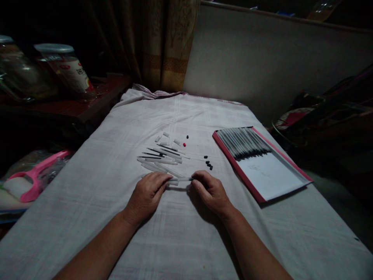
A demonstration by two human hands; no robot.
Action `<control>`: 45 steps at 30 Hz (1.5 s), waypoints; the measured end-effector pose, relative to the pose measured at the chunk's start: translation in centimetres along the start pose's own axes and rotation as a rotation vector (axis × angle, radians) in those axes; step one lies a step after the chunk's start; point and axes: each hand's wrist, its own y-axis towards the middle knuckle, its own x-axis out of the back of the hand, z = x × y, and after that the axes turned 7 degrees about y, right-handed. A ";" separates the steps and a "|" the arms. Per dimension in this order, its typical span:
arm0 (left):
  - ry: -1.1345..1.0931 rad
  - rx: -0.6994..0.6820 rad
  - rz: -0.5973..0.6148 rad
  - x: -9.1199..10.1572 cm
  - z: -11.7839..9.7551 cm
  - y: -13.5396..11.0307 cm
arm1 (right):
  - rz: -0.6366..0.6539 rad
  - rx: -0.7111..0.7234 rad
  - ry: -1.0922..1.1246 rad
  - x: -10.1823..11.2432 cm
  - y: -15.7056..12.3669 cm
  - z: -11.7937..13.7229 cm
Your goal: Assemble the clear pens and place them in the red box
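Observation:
Between my two hands a thin clear pen is held level above the cloth. My left hand is closed on its left end, thumb and fingers pinched. At the other end, where a dark tip shows, the fingertips of my right hand pinch it. Just beyond lie loose clear pen barrels and dark ink refills. Several clear caps are scattered farther back. A red plug and several small black plugs rest on the cloth to the right.
A pink-edged box at the right holds a row of finished-looking pens in its far half. Lidded jars stand on a dark red side table at the left. Below it is a pink-handled item. A curtain hangs behind.

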 end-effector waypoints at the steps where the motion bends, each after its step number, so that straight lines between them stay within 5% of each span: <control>1: 0.002 -0.006 -0.002 0.0 0.0 0.0 | -0.007 0.014 -0.009 0.0 0.0 0.0; 22: -0.017 0.000 0.028 -0.2 0.2 -0.3 | 0.085 0.051 -0.074 0.3 0.1 0.3; 29: 0.030 0.009 -0.079 0.3 0.0 0.0 | 0.064 -0.093 0.119 -0.2 0.0 0.2; 33: 0.042 0.197 -0.263 0.7 -0.3 0.4 | -0.202 -0.192 0.225 -0.7 0.2 -0.4; 35: -0.093 0.317 -0.229 0.6 -0.4 0.5 | -0.250 -0.205 0.256 -1.2 0.4 -0.3; 40: -0.564 0.668 -0.039 0.3 -0.9 0.5 | -0.095 -0.024 0.150 -2.8 0.4 1.0; 45: -0.941 0.897 -0.077 0.6 -1.1 1.1 | 0.099 0.126 -0.060 -3.2 0.8 1.6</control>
